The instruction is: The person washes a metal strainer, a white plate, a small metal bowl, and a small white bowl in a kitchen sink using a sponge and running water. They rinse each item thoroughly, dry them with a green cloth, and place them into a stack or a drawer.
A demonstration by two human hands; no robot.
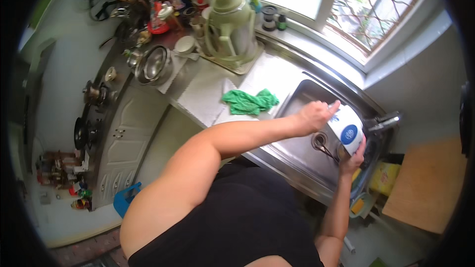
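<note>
Over the stainless steel sink point(297, 157), a white bowl with blue decoration point(343, 128) is tilted so that its outer side faces up. My left hand point(315, 117) is at its upper left edge, fingers curled and one digit stretched along the bowl. From below, my right hand point(353, 159) grips the lower right edge with its fingers against the side. The bowl's inside is hidden. Beneath it, the sink drain point(319, 141) shows to the left. A chrome faucet point(386, 121) reaches in from the right. On the counter to the left lies a crumpled green cloth point(250, 102).
A large pale green thermos point(228, 26) stands on a tray point(243, 67) at the back. Nested metal bowls point(154, 63) sit farther left. Right of the sink are a wooden board point(426, 185) and a yellow package point(385, 178). The window point(371, 11) has a metal grille.
</note>
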